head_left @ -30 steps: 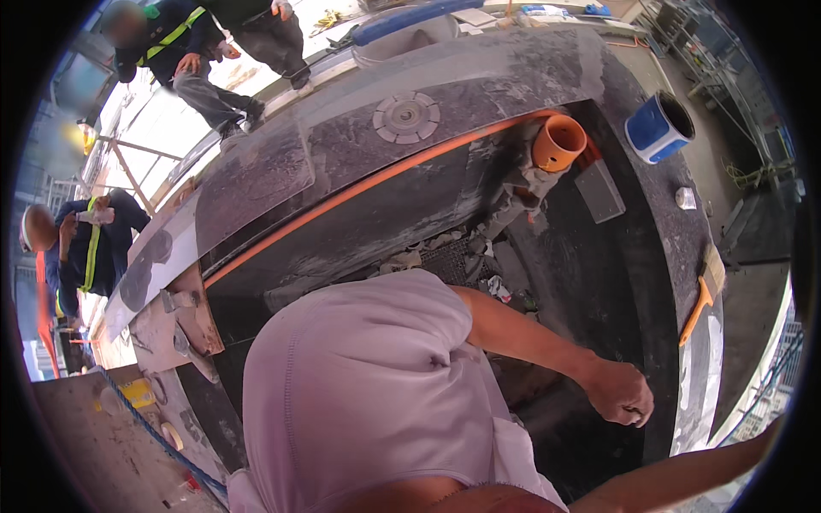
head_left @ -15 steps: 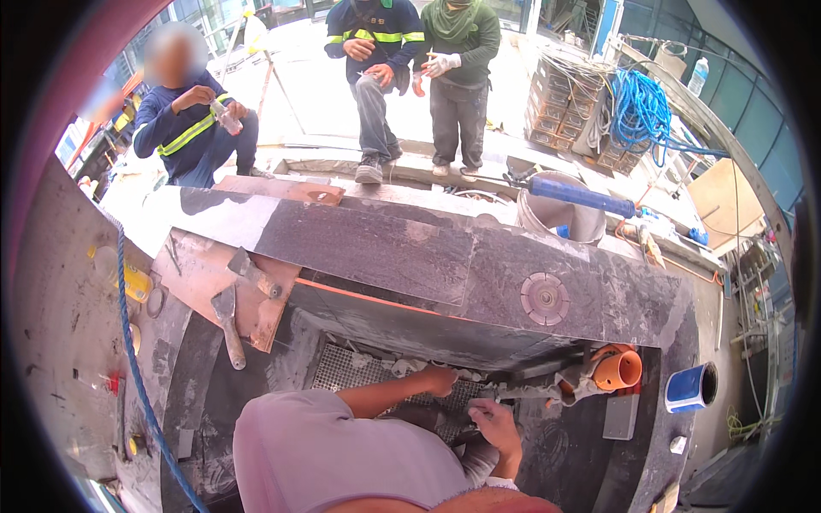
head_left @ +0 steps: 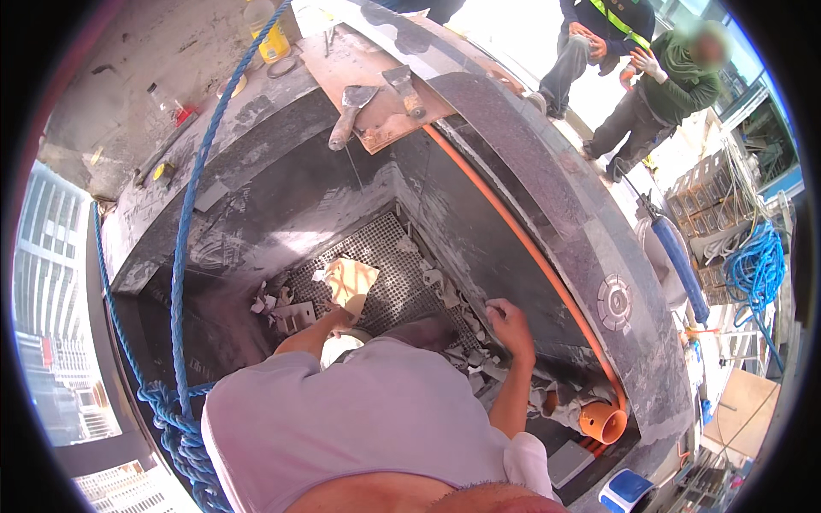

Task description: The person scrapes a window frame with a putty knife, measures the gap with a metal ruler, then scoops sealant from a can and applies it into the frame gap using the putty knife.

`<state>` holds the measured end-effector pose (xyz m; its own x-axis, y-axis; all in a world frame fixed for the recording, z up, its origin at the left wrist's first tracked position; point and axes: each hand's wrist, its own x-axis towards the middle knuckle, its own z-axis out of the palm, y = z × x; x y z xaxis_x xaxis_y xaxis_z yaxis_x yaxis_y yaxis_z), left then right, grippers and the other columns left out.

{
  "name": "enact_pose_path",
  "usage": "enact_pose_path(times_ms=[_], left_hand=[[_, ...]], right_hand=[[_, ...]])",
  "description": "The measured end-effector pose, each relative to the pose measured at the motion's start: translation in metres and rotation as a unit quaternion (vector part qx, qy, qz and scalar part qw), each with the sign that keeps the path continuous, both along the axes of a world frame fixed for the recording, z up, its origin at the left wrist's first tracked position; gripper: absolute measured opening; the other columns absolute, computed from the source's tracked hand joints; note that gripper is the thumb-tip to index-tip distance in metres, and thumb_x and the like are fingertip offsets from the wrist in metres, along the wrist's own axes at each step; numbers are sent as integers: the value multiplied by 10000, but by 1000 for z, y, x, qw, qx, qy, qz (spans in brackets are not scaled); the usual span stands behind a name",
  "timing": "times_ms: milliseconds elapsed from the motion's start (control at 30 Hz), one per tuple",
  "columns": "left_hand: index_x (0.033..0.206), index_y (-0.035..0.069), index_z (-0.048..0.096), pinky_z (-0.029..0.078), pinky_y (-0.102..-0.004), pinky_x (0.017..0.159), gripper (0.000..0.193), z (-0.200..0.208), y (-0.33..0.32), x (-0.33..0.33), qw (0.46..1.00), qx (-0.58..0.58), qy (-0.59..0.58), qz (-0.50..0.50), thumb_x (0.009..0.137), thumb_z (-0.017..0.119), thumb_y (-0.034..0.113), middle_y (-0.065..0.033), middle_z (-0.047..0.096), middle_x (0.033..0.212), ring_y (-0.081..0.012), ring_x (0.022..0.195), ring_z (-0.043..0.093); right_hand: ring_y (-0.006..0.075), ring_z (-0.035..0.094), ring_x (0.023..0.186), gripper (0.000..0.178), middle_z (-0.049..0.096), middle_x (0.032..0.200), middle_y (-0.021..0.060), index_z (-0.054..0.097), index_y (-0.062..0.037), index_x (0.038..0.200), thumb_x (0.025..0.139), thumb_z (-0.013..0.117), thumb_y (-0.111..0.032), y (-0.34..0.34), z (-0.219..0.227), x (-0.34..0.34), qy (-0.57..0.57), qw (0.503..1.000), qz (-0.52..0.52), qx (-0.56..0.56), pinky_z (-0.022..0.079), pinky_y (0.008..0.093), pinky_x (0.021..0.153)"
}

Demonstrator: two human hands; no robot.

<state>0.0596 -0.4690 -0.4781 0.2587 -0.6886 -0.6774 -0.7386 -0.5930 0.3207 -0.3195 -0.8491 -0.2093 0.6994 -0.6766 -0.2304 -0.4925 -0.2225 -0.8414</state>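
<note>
I look down into a dark stone-lined pit with a metal mesh grate (head_left: 389, 252) at its bottom. My left hand (head_left: 340, 306) is shut on a pale, flat, yellowish piece (head_left: 352, 280) held over the grate. My right hand (head_left: 511, 327) sits with bent fingers against the dark pit wall, above white broken fragments (head_left: 466, 352). A small pale bit shows at its fingertips, but I cannot tell whether it is gripped. More white rubble (head_left: 278, 309) lies left of my left hand. My lavender shirt hides the near part of the pit.
A blue rope (head_left: 178, 256) runs down the left side. An orange pipe (head_left: 513, 231) follows the right wall to an orange funnel mouth (head_left: 601, 421). Trowels lie on a board (head_left: 380, 94) beyond the pit. Two persons (head_left: 658, 81) stand at the upper right.
The view has swung round over the pit. My right hand, a fist stretched out a second ago, is now at the pit wall, and my left hand has picked up the pale flat piece.
</note>
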Motion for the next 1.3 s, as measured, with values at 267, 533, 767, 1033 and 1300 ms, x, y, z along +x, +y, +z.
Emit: enact_pose_path(times_ms=[267, 533, 767, 1033, 1300], left_hand=[[1196, -10, 733, 587, -423, 680, 282, 265, -127, 35, 740, -487, -133, 444, 1113, 630, 238, -197, 769, 835, -281, 696, 774], [1454, -17, 601, 563, -476, 948, 496, 486, -276, 104, 760, -525, -194, 331, 1102, 676, 324, -230, 731, 1207, -394, 1071, 733], [1608, -6, 464, 571, -471, 1019, 697, 441, -261, 139, 784, -511, 38, 350, 1012, 770, 186, -265, 765, 1272, -407, 1157, 769], [1397, -6, 694, 602, -394, 883, 484, 440, -218, 119, 718, -594, 0, 363, 942, 793, 123, -218, 814, 1105, -311, 962, 812], [1423, 8, 702, 604, -422, 771, 540, 443, -191, 9, 785, -568, 8, 246, 888, 758, 64, -221, 801, 1119, -334, 780, 767]], right_hand=[[227, 776, 988, 318, 820, 1079, 146, 771, 3, 1283, 1035, 708, -185, 14, 53, 51, 25, 987, 99, 122, 587, 355, 891], [401, 712, 1087, 259, 748, 1156, 190, 762, -3, 1221, 1016, 741, -161, -50, 216, 296, -277, 914, 16, -296, 579, 468, 948], [455, 625, 1236, 551, 687, 1246, 262, 632, 54, 1428, 980, 785, -229, -71, 226, 406, -24, 876, 94, -473, 524, 532, 1100], [339, 709, 887, 523, 696, 1135, 235, 589, -20, 1563, 1063, 674, -146, -22, 224, 360, -147, 900, -4, -411, 581, 442, 812], [248, 687, 743, 417, 701, 892, 142, 769, -43, 1391, 999, 811, -179, 28, 232, 261, -93, 925, -37, -368, 565, 412, 713]])
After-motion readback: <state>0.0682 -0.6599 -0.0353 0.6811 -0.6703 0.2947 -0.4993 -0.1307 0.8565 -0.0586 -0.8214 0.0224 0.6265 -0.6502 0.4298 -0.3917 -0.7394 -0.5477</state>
